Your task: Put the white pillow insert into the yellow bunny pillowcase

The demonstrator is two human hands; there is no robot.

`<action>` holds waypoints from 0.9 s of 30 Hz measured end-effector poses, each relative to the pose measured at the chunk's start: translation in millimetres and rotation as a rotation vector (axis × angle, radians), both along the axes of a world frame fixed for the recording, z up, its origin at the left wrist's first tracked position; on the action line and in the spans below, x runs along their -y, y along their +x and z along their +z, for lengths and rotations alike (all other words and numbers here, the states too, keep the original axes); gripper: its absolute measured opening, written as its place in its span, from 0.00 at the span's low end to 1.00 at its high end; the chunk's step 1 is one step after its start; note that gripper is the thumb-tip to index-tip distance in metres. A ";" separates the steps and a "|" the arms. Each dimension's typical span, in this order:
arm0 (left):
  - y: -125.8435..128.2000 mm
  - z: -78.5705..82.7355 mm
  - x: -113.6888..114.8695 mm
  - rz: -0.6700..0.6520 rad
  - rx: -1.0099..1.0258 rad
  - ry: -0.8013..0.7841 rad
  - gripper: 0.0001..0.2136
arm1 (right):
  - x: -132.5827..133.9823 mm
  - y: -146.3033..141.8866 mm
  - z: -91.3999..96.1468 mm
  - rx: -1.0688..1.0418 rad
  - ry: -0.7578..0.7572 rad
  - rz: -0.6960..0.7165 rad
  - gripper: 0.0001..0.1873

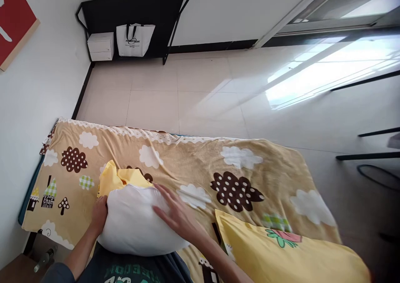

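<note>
A plump white pillow rests against my body at the near edge of the bed. At its far end a yellow pillowcase is bunched up, covering that end of the pillow. My left hand is closed at the pillow's left side, gripping the edge of the pillowcase; its fingertips are hidden. My right hand lies open across the right side of the pillow, with its fingers spread and pointing toward the pillowcase.
A tan patterned blanket covers the bed. A filled yellow pillow lies at the near right. Beyond the tiled floor, a black rack holds a white box and a white bag. A bottle is at the lower left.
</note>
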State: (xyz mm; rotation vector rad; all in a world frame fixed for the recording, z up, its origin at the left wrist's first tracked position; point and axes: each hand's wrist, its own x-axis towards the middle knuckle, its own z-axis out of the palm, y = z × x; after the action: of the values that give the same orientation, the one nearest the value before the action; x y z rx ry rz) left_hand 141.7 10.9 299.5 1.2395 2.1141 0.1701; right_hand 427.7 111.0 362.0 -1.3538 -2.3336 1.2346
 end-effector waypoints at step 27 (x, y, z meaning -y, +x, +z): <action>48.4 -0.5 -116.3 -0.606 -0.150 -0.164 0.09 | -5.4 -53.9 -26.4 -0.179 -0.508 0.461 0.20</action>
State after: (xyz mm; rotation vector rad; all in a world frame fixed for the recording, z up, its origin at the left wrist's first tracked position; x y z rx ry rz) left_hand 190.1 127.3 299.1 1.7637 1.7304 -0.3653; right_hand 373.7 116.4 335.6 -0.7657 -2.3681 2.0960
